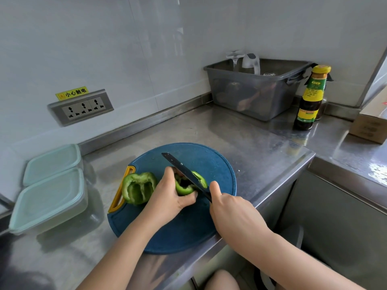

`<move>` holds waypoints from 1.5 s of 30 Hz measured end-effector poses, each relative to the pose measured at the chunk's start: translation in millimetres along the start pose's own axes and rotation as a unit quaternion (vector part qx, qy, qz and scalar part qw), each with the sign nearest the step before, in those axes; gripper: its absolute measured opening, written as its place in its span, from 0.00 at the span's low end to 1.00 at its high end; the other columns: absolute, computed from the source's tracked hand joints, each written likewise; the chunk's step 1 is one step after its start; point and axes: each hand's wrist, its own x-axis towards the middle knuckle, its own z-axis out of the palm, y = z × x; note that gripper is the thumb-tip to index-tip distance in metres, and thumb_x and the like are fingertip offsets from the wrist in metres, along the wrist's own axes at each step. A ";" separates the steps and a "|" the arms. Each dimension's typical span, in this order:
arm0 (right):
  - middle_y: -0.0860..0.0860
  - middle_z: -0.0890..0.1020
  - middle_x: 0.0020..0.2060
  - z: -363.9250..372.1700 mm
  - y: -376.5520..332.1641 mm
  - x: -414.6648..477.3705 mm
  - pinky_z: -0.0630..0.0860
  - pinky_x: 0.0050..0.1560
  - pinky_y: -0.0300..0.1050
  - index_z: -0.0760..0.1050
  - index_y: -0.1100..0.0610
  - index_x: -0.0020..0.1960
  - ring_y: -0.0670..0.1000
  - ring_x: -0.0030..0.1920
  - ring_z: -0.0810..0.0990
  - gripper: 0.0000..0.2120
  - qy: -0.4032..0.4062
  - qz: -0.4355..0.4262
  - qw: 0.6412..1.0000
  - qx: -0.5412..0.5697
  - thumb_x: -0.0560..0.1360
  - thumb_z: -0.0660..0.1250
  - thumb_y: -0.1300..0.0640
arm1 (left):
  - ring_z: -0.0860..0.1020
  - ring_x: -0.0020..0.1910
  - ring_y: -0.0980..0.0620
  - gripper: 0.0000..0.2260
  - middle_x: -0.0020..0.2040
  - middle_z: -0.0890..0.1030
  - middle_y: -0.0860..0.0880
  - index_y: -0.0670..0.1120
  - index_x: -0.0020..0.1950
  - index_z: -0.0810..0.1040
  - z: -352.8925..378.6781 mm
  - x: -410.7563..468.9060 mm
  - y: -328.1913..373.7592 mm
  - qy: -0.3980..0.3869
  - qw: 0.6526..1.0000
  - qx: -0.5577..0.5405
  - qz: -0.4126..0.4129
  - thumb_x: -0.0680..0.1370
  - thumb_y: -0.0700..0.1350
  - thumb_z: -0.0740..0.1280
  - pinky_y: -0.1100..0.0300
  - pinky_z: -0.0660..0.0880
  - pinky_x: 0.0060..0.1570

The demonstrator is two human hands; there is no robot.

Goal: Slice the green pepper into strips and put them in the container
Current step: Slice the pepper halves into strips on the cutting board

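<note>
We are gripping one pepper half (184, 190) with our left hand (173, 192), the fingers curled over its far side and the thumb tucked against its near edge, so it is standing pinned on the board (199, 225). Our right hand (232, 210) is wrapping round the handle of the knife (186, 174), thumb lying forward toward the blade; the handle itself is hiding inside the fist. The dark blade is running on a slant from near right to far left and is sitting in the top of the held half, with a green strip showing on its right side.

The other half (138, 188) is lying just left of our left hand, hollow side up, near the board's yellow handle.

The board is resting on the steel counter (251, 141). To the left two lidded containers (50, 198) are sitting side by side, one behind the other, well apart from the pepper. Far back a grey bin (251, 97) is standing by the wall, a sauce bottle (310, 97) just right of it and a box (370, 126) beyond that. A socket strip (80, 106) is showing on the wall.
</note>
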 end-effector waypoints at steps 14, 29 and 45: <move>0.53 0.69 0.32 -22.6 12.6 21.6 0.63 0.28 0.45 0.59 0.58 0.47 0.52 0.28 0.67 0.05 -0.106 -0.049 0.983 0.140 0.81 0.53 0.58 | 0.73 0.42 0.59 0.22 0.49 0.74 0.50 0.47 0.57 0.64 -1.7 1.8 3.2 0.001 0.999 0.005 -0.038 0.71 0.49 0.73 0.69 0.68 0.37; 0.52 0.67 0.30 -26.6 15.2 34.8 0.58 0.25 0.41 0.55 0.54 0.38 0.48 0.26 0.62 0.14 -0.188 0.027 0.958 0.216 0.81 0.55 0.57 | 0.76 0.37 0.64 0.25 0.42 0.77 0.54 0.46 0.52 0.68 12.3 2.7 12.7 0.061 0.998 -0.031 -0.016 0.64 0.50 0.79 0.74 0.70 0.35; 0.51 0.70 0.31 -40.9 16.9 18.6 0.64 0.31 0.45 0.59 0.56 0.40 0.51 0.30 0.66 0.18 -0.079 0.061 0.953 0.287 0.79 0.52 0.42 | 0.75 0.45 0.58 0.27 0.48 0.75 0.50 0.50 0.55 0.65 7.4 -3.7 -2.4 0.041 0.999 -0.001 -0.011 0.65 0.58 0.74 0.72 0.68 0.38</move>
